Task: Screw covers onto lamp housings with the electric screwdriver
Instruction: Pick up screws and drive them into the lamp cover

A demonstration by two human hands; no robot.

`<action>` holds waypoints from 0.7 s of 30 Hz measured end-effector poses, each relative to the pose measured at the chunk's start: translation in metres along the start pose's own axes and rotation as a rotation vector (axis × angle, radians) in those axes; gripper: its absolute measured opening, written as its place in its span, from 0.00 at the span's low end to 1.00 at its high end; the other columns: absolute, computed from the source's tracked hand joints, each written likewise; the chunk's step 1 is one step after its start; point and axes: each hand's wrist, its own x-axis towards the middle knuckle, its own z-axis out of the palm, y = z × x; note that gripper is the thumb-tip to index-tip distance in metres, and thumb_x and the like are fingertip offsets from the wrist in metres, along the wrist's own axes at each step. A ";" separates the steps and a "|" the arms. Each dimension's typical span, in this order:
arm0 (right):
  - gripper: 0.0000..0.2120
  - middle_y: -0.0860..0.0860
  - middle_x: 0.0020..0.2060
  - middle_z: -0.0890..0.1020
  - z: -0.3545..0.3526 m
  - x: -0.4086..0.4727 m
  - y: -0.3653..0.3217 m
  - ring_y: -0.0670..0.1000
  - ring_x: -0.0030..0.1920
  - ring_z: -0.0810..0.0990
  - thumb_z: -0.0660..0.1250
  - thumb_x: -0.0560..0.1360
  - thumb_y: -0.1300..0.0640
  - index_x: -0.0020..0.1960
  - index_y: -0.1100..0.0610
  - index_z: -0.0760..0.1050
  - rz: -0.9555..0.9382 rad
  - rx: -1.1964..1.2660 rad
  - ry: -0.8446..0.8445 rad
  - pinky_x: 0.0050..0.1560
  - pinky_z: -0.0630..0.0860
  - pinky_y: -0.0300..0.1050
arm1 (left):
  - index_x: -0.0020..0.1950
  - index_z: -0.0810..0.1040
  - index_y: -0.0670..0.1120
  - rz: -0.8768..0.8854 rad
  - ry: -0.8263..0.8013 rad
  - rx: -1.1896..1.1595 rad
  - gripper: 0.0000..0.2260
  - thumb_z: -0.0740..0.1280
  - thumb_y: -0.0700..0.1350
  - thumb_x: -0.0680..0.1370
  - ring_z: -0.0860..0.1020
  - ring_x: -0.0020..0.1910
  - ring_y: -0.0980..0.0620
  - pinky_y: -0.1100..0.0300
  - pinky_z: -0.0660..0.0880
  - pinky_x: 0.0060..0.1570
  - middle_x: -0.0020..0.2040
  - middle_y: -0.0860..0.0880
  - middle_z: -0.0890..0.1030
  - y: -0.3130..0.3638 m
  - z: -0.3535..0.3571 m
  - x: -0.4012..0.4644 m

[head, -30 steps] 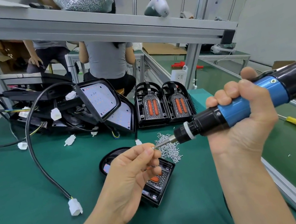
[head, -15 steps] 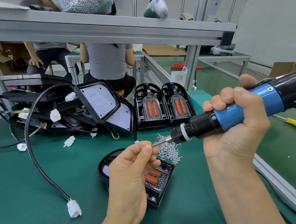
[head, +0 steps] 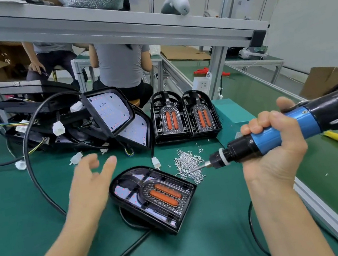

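The right hand [head: 277,144] grips the screwdriver [head: 271,137]; the left hand [head: 90,180] hovers open, holding nothing. The unheld lamp [head: 154,196] may slide under the tip's pressure.

electric screwdriver [head: 292,130] rear cut by right edge, left hand [head: 92,179] fingertips motion-blurred
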 end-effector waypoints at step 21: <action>0.14 0.48 0.24 0.74 0.013 -0.005 0.071 0.49 0.26 0.73 0.63 0.66 0.67 0.50 0.55 0.72 -0.026 -0.215 -0.058 0.35 0.73 0.40 | 0.44 0.81 0.51 -0.016 -0.368 -0.036 0.19 0.83 0.43 0.58 0.82 0.38 0.55 0.58 0.76 0.43 0.38 0.54 0.84 -0.002 0.036 0.001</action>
